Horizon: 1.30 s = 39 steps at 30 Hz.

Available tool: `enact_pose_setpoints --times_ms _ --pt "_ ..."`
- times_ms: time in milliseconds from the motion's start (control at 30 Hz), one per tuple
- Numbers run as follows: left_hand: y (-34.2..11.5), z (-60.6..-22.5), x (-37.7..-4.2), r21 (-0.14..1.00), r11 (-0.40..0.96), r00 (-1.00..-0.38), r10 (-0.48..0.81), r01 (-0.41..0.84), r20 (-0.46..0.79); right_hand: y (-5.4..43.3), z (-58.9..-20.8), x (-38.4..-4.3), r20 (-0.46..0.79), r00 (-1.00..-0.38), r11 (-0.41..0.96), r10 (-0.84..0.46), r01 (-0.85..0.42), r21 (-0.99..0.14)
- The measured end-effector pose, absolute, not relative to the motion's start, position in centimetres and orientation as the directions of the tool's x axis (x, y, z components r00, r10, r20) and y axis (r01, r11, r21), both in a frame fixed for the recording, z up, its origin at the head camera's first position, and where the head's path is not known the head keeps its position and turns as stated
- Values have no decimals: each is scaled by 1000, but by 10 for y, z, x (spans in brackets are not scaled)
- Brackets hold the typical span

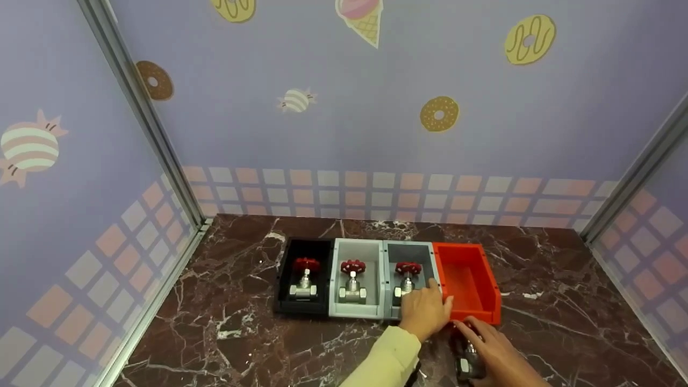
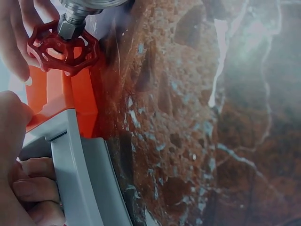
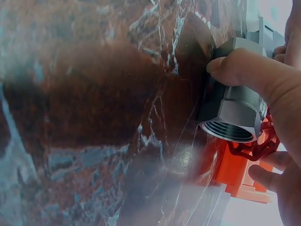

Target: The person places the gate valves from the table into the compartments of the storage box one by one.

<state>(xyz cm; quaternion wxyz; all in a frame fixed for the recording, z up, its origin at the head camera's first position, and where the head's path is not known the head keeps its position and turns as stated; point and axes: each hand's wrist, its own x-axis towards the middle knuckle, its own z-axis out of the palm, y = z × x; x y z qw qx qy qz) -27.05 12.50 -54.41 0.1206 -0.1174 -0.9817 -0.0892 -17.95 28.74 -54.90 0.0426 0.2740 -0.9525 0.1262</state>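
Observation:
My left hand (image 1: 427, 309) is at the grey bin (image 1: 395, 250), beside its wall shared with the red bin (image 1: 465, 269). In the left wrist view its fingers (image 2: 37, 188) curl inside the grey bin, with the thumb by the red corner, gripping the wall. The hand partly covers a gate valve (image 1: 407, 277) lying in that bin. My right hand (image 1: 497, 349) holds another gate valve (image 1: 467, 363) in front of the red bin. The right wrist view shows the thumb on its metal body (image 3: 237, 108), the threaded opening facing the camera, and the red handwheel (image 3: 258, 143) toward the bin.
Left of the grey bin, a white bin (image 1: 333, 309) and a black bin (image 1: 287, 303) join the row, each with a red-handled gate valve inside. The bins stand on a dark red marbled table (image 1: 242, 344). Patterned walls (image 1: 322, 145) enclose the back and sides.

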Motion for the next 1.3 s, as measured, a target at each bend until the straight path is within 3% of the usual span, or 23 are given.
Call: enact_pose_setpoints --times_ms 200,533,1300 --pt "126 -546 -270 150 957 -947 206 247 247 289 -544 -180 66 -869 826 -490 -488 -281" --pt "128 -548 -270 143 957 -940 209 253 270 292 -541 -178 137 -858 827 -495 -513 -230" --pt "126 -548 -270 138 958 -943 211 252 257 293 -512 -175 132 -872 840 -471 -489 -235"
